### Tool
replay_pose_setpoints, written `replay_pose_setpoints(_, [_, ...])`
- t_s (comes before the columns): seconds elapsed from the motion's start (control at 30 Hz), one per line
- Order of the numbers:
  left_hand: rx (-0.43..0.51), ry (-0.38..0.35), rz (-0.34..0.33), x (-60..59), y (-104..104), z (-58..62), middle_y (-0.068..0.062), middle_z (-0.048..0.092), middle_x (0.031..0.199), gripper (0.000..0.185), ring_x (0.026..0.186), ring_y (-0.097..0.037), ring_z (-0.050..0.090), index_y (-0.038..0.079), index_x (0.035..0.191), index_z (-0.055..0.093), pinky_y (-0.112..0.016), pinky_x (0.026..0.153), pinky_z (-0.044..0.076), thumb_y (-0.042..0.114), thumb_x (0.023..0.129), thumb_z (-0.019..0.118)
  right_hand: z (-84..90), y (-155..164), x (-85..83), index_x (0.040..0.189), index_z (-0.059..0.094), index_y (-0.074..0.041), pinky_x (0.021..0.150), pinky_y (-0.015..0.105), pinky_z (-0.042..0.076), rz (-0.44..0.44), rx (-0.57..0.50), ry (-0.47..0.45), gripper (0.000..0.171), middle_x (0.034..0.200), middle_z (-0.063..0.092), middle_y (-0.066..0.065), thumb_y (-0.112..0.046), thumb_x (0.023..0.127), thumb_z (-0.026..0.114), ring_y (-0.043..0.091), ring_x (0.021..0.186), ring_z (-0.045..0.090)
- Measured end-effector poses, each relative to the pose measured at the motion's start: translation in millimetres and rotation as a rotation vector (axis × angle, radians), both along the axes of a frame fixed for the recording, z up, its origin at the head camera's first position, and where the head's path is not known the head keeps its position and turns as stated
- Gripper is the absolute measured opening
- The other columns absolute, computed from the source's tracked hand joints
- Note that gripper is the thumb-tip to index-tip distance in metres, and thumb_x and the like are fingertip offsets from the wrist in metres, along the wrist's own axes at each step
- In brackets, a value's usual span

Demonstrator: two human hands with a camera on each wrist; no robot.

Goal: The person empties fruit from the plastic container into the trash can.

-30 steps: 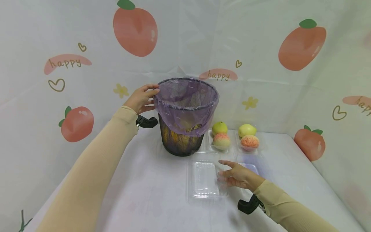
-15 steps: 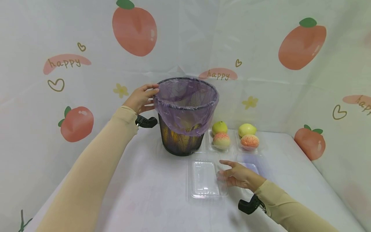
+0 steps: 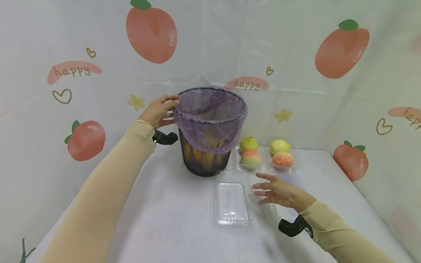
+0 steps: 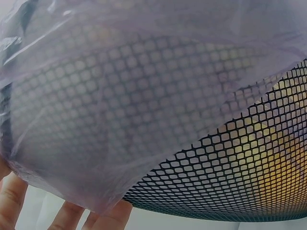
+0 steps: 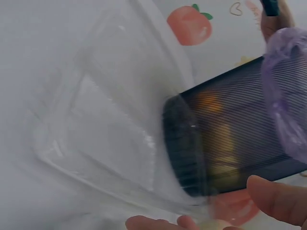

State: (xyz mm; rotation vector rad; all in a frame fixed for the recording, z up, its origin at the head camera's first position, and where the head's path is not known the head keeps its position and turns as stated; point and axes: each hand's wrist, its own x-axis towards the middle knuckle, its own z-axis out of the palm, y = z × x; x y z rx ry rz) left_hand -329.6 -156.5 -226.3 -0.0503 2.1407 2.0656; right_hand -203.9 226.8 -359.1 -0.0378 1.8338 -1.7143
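Toward the back of the white desk (image 3: 171,219), just left of the fruit, stands a round bin of black wire mesh (image 3: 205,162), upright, with a thin purple plastic liner (image 3: 213,135) folded down over its rim. The left hand (image 3: 159,111) holds the bin at the left of its rim, two fingertips lapping over the edge, the others against the liner outside. The right hand (image 3: 277,190) has its fingers spread well apart and grips nothing; it lies just beside the flat, clear plastic container (image 3: 231,201) in front of the bin, though whether a fingertip brushes its edge I cannot tell.

Behind the right hand, two more clear trays carry a yellow-green round fruit (image 3: 249,143) with a speckled peach (image 3: 251,159), and a yellow lemon-shaped fruit (image 3: 280,147) with a redder peach (image 3: 283,159). Yellow shapes (image 3: 194,151), too veiled to name, show through the mesh.

The container should be very light, springy and slick, likely to skid or buckle if squeezed across its middle; the stiffer flanged edge looks the best hold. The bin seems stiff and fairly light, best steadied at the rim, where the slippery, easily torn liner could slide under the fingers.
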Motion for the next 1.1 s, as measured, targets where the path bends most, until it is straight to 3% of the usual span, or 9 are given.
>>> replay_pose_setpoints(0.23, [-0.007, 0.003, 0.004, 0.6, -2, 0.8, -0.009, 0.039, 0.144, 0.048, 0.130, -0.030, 0.044, 0.023, 0.147, 0.040, -0.044, 0.109, 0.040, 0.028, 0.101, 0.052, 26.7, 18, -6.7, 0.154, -0.004, 0.001, 0.106, 0.058, 0.037, 0.006, -0.085, 0.054, 0.071, 0.128, 0.050, 0.010, -0.012, 0.104, 0.044, 0.018, 0.113, 0.057])
replay_pose_setpoints(0.4, [-0.013, 0.009, 0.005, -0.1, -4, 0.4, -0.008, 0.040, 0.141, 0.048, 0.128, -0.029, 0.045, 0.023, 0.147, 0.040, -0.044, 0.108, 0.041, 0.029, 0.101, 0.051, 45.3, 35, -10.9, 0.154, -0.006, -0.002, 0.102, 0.047, 0.046, -0.031, -0.174, 0.089, 0.074, 0.131, 0.045, 0.005, -0.015, 0.103, 0.046, 0.015, 0.111, 0.060])
replay_pose_setpoints(0.53, [-0.017, 0.011, 0.004, -0.1, -5, 0.5, -0.007, 0.040, 0.142, 0.048, 0.129, -0.029, 0.045, 0.024, 0.147, 0.040, -0.044, 0.108, 0.041, 0.029, 0.101, 0.051, 58.8, 51, -15.2, 0.150, 0.010, -0.008, 0.097, 0.039, 0.051, -0.064, -0.309, 0.077, 0.058, 0.124, 0.056, 0.000, -0.009, 0.103, 0.044, 0.018, 0.110, 0.064])
replay_pose_setpoints(0.7, [-0.022, 0.012, 0.004, 0.0, -6, 1.0, -0.010, 0.036, 0.148, 0.048, 0.131, -0.030, 0.044, 0.024, 0.148, 0.039, -0.044, 0.109, 0.040, 0.029, 0.101, 0.051, 69.3, 77, -22.9, 0.135, 0.029, -0.016, 0.097, 0.038, 0.051, -0.114, -0.434, 0.054, 0.036, 0.117, 0.064, 0.004, -0.004, 0.103, 0.042, 0.023, 0.109, 0.065])
replay_pose_setpoints(0.83, [-0.019, 0.011, 0.005, -0.4, -6, 0.7, -0.010, 0.036, 0.148, 0.047, 0.131, -0.030, 0.044, 0.024, 0.147, 0.040, -0.044, 0.108, 0.041, 0.029, 0.101, 0.051, 68.2, 99, -35.3, 0.146, 0.019, -0.022, 0.093, 0.040, 0.054, -0.207, -0.462, 0.028, 0.052, 0.110, 0.065, 0.005, -0.004, 0.103, 0.042, 0.024, 0.103, 0.067])
replay_pose_setpoints(0.93, [-0.020, 0.011, 0.004, 0.1, -6, 0.7, -0.010, 0.037, 0.147, 0.047, 0.130, -0.029, 0.044, 0.024, 0.147, 0.040, -0.044, 0.108, 0.041, 0.029, 0.101, 0.051, 63.4, 114, -45.2, 0.145, 0.020, -0.024, 0.089, 0.041, 0.055, -0.309, -0.472, -0.002, 0.053, 0.107, 0.063, 0.004, -0.004, 0.102, 0.044, 0.025, 0.096, 0.068])
replay_pose_setpoints(1.1, [-0.023, 0.014, 0.002, 1.2, -5, 1.0, -0.006, 0.042, 0.138, 0.048, 0.130, -0.028, 0.045, 0.024, 0.147, 0.040, -0.043, 0.107, 0.042, 0.029, 0.101, 0.051, 55.3, 135, -56.7, 0.123, 0.043, -0.022, 0.088, 0.042, 0.056, -0.460, -0.458, -0.062, 0.030, 0.123, 0.042, 0.004, -0.003, 0.100, 0.048, 0.025, 0.087, 0.068])
